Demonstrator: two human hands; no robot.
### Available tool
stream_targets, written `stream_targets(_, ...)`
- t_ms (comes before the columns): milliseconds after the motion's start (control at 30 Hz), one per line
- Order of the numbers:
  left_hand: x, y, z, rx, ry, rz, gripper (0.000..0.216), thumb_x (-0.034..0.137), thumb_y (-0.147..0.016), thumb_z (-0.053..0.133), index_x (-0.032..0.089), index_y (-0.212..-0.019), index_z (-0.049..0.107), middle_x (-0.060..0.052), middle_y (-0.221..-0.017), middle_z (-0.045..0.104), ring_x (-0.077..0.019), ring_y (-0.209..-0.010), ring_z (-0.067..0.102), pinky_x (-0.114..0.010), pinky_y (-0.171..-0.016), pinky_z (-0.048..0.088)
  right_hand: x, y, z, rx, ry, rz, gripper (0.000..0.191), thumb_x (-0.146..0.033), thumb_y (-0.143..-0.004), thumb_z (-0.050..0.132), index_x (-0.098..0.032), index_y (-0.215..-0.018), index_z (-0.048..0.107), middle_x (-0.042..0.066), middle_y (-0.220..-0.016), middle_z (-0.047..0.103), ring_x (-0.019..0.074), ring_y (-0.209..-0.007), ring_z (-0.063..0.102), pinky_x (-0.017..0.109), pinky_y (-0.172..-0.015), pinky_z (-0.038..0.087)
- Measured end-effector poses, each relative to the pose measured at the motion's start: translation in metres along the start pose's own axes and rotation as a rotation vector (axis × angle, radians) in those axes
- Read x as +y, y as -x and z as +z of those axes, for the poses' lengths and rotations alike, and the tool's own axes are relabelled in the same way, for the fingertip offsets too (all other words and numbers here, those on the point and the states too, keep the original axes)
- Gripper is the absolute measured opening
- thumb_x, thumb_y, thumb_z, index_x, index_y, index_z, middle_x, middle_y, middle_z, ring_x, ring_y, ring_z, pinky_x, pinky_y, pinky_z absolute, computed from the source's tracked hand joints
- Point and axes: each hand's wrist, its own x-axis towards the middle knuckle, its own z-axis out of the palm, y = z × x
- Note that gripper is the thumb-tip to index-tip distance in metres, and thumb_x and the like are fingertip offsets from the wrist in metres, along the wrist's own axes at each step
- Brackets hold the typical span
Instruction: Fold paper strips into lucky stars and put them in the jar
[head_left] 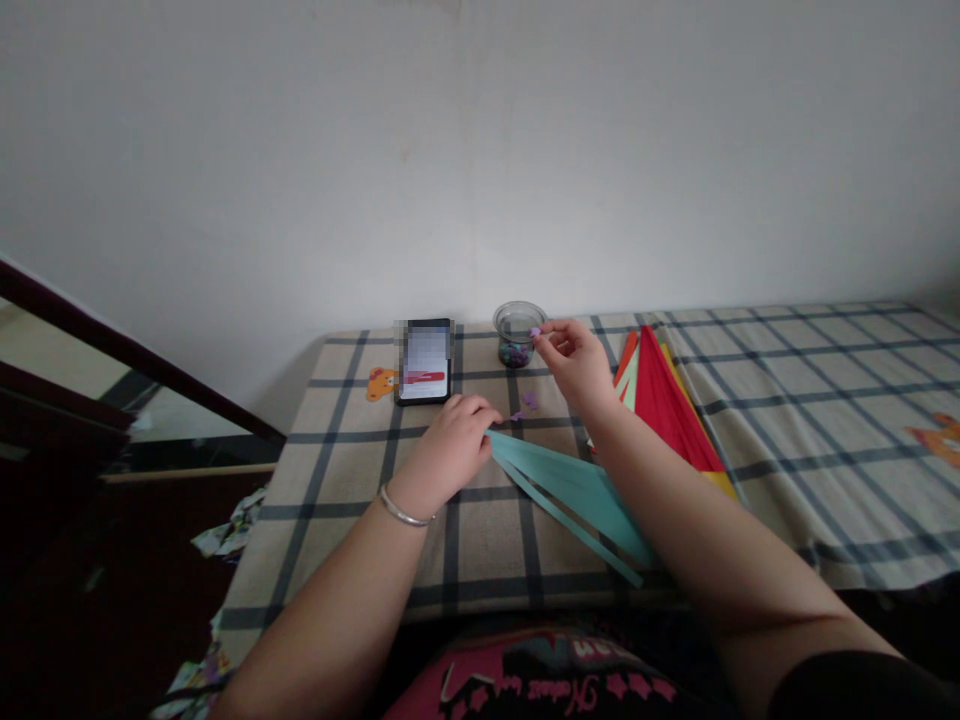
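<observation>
My left hand (459,440) is closed on the narrow tip of a light-blue triangular pennant (577,487), which spreads toward me under my right forearm; a thin strip runs along its near side. Between thumb and fingertips, my right hand (574,360) pinches a small purple piece (535,333) at the rim of a clear plastic cup (510,325). Small purple and teal pieces (515,354) lie in the bottom of the cup. A few loose purple pieces (530,400) rest on the cloth between my hands.
A phone or tablet (425,362) lies left of the cup. Red, yellow, orange and pale-green pennants (671,405) lie to the right, partly behind my right arm. A checked tablecloth (360,460) covers the table against the wall. A dark railing (142,350) stands at left.
</observation>
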Motion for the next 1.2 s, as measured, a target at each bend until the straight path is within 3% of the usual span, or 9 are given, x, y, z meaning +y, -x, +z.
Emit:
stream_targets(200, 0.001, 0.000, 0.004, 0.047, -0.036, -0.008, 0.018, 0.012, -0.083, 0.057, 0.015, -0.099, 0.065, -0.007, -0.100, 0.061, -0.0235, -0.098, 0.053, -0.038, -0.091, 0.047, 0.002, -0.012, 0.003, 0.032, 0.068, 0.041, 0.021, -0.036, -0.076, 0.063, -0.017, -0.083, 0.063, -0.006, -0.056, 0.043, 0.0087, -0.049, 0.037, 0.023, -0.048, 0.029)
stream_targets(300, 0.003, 0.000, 0.007, 0.103, -0.125, -0.086, 0.015, 0.016, -0.085, 0.056, 0.014, -0.099, 0.063, -0.010, -0.099, 0.059, -0.0255, -0.097, 0.054, -0.041, -0.090, 0.048, 0.000, -0.012, 0.003, 0.030, 0.082, 0.065, 0.022, -0.037, -0.075, 0.064, -0.017, -0.082, 0.064, -0.006, -0.057, 0.045, 0.0092, -0.050, 0.039, 0.024, -0.051, 0.033)
stream_targets(567, 0.001, -0.003, 0.010, 0.113, 0.008, -0.129, 0.018, 0.008, -0.080, 0.052, 0.016, -0.092, 0.063, -0.008, -0.094, 0.061, -0.0225, -0.092, 0.058, -0.039, -0.089, 0.049, 0.005, -0.005, 0.000, -0.035, -0.010, 0.087, 0.032, -0.041, -0.073, 0.065, -0.017, -0.094, 0.064, -0.003, -0.069, 0.053, 0.0087, -0.053, 0.042, 0.023, -0.050, 0.036)
stream_targets(767, 0.001, -0.004, 0.006, 0.111, 0.078, -0.129, 0.015, 0.008, -0.078, 0.052, 0.017, -0.085, 0.060, -0.007, -0.090, 0.060, -0.0221, -0.089, 0.058, -0.038, -0.085, 0.048, 0.004, 0.004, -0.012, -0.068, -0.065, 0.103, 0.026, -0.039, -0.075, 0.062, -0.018, -0.090, 0.064, 0.000, -0.073, 0.060, 0.0088, -0.053, 0.044, 0.022, -0.048, 0.038)
stream_targets(900, 0.002, -0.006, 0.004, 0.115, 0.236, -0.190, 0.015, 0.008, -0.075, 0.049, 0.017, -0.084, 0.057, -0.004, -0.082, 0.060, -0.0189, -0.078, 0.058, -0.033, -0.074, 0.048, -0.008, 0.011, -0.019, -0.115, -0.073, 0.128, 0.024, -0.036, -0.073, 0.063, -0.017, -0.087, 0.065, -0.001, -0.067, 0.058, 0.0094, -0.052, 0.045, 0.023, -0.048, 0.038)
stream_targets(1000, 0.002, -0.008, 0.005, 0.114, 0.422, -0.283, 0.014, 0.012, -0.078, 0.049, 0.017, -0.087, 0.058, -0.002, -0.079, 0.061, -0.0166, -0.071, 0.058, -0.031, -0.068, 0.047, -0.017, 0.020, -0.019, -0.216, -0.046, 0.107, 0.024, -0.036, -0.073, 0.063, -0.017, -0.087, 0.066, 0.001, -0.073, 0.062, 0.0097, -0.055, 0.047, 0.024, -0.051, 0.040)
stream_targets(1200, -0.004, -0.013, 0.014, 0.182, 0.865, -0.383, 0.017, 0.023, -0.079, 0.058, 0.015, -0.095, 0.061, -0.006, -0.094, 0.068, -0.0175, -0.086, 0.064, -0.033, -0.081, 0.050, -0.015, 0.040, -0.016, -0.425, 0.126, 0.031, 0.017, -0.031, -0.079, 0.059, -0.018, -0.083, 0.068, 0.003, -0.077, 0.069, 0.0123, -0.060, 0.057, 0.025, -0.056, 0.044)
